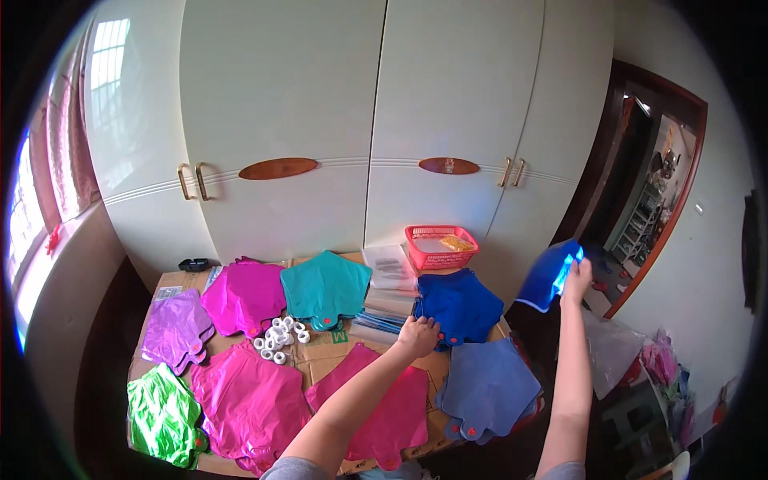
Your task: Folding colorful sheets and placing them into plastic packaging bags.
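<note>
My right hand (578, 282), raised beyond the table's right side, is closed on a shiny dark blue foil balloon (544, 272), flat and blurred by motion. My left hand (420, 336) lies with fingers spread between a pile of dark blue foil balloons (464, 300) and a stack of clear plastic sleeves (376, 326) with blue showing in them. Just nearer sits a pile of grey-blue foil balloons (492, 384). A deep pink pile (384, 400) is partly hidden under my left forearm. Several small white ribbon rolls (276, 342) are heaped mid-table.
Flat balloon piles in teal (324, 290), magenta (244, 296), hot pink (248, 400), purple (176, 328) and green (164, 412) cover the cardboard-topped table. At the back stand a red basket (424, 260) and more clear sleeves (388, 268). White cabinets (280, 96) rise behind.
</note>
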The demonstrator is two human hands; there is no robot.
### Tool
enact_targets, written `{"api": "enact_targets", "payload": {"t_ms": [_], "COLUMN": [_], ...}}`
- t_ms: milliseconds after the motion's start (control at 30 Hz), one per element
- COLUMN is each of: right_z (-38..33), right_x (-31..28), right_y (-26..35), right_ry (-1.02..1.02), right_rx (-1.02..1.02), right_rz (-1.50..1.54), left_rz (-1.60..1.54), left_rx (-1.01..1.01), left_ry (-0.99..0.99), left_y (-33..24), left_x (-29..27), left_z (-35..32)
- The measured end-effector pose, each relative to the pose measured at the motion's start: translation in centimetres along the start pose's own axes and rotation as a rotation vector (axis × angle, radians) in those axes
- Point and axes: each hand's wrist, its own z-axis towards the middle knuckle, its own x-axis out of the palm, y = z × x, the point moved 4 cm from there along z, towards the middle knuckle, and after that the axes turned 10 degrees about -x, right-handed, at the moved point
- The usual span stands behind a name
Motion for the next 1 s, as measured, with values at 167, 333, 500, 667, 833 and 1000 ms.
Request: {"api": "enact_targets", "payload": {"t_ms": [167, 333, 500, 667, 833, 1000], "right_z": [-7.7, -21.8, -33.0, -37.2, -32.2, -19.9], "right_x": [4.3, 4.4, 2.2, 0.6, 1.9, 9.4], "right_y": [20.0, 30.6, 33.7, 32.8, 33.5, 34.1], "right_ry": [0.401, 0.822, 0.945, 1.041, 1.238, 0.747], "right_rx": [-0.509, -0.951, -1.237, -1.163, -0.968, -0.841], "right_rz": [-0.142, 0.142, 0.168, 0.274, 0.323, 0.193], "left_rz": [-0.14, -0.811, -1.763, -1.624, -1.725, -1.774], "left_rx": [-0.042, -0.366, -0.653, -0.735, -0.703, -0.674], "left_ry": [-0.269, -0.192, 0.337, 0.383, 0.171, 0.035], "left_y": [3.4, 11.0, 12.6, 11.7, 13.2, 14.3], "left_x": [-3.0, -8.5, -10.2, -8.3, -6.7, -11.0], "left_z": [-2.5, -10.3, -19.9, -24.8, -27.1, -30.6]}}
